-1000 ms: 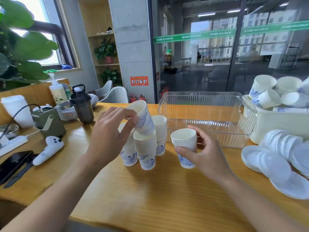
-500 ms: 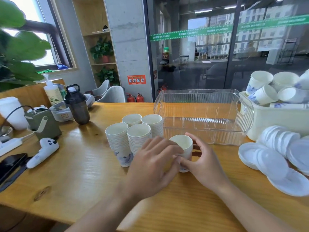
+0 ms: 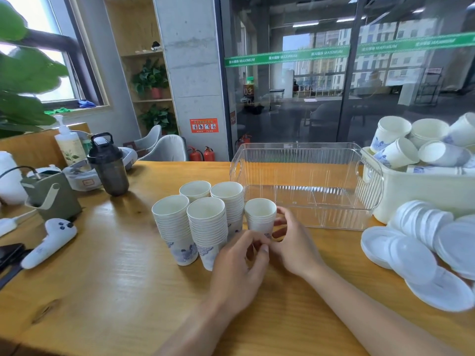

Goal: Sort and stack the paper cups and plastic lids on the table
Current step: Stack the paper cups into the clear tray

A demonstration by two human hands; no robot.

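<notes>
Short cup stack [image 3: 260,217]: lower half hidden behind left hand [image 3: 240,263] and right hand [image 3: 293,242]; base out of sight. Right fingertips tucked behind stack, contact unclear. Two rear stacks [image 3: 226,199]: lower parts blocked by front stacks [image 3: 207,229]. Lid pile [image 3: 421,242] cut off at right edge; count unreadable. Loose cups in white bin [image 3: 421,188] run off right edge too. Phone [image 3: 9,254] clipped at left edge. Leaves [image 3: 23,73] blurred, cropped top-left. Green strip lettering [image 3: 285,56] too small to read fully.
</notes>
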